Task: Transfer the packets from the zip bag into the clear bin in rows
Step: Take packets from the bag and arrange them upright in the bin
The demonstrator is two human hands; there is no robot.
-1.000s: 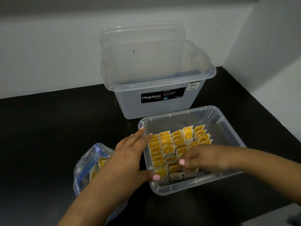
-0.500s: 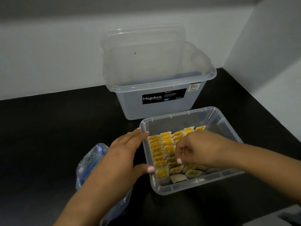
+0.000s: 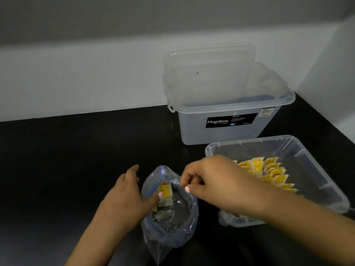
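Both hands at the zip bag's mouth, going for another packet.

The left hand (image 3: 124, 194) holds the zip bag (image 3: 169, 214) open at its 9 o'clock edge, thumb curled inside; the right hand (image 3: 209, 181) pinches the rim at 3 o'clock, fingers curled. A few yellow packets (image 3: 165, 191) lie inside. At 3 o'clock from the bag, the clear bin (image 3: 311, 166) holds standing rows of packets (image 3: 269, 169). The limp film could collapse, or a forearm crossing the bin could topple those rows. A Megabox tub (image 3: 226, 123) stands behind.
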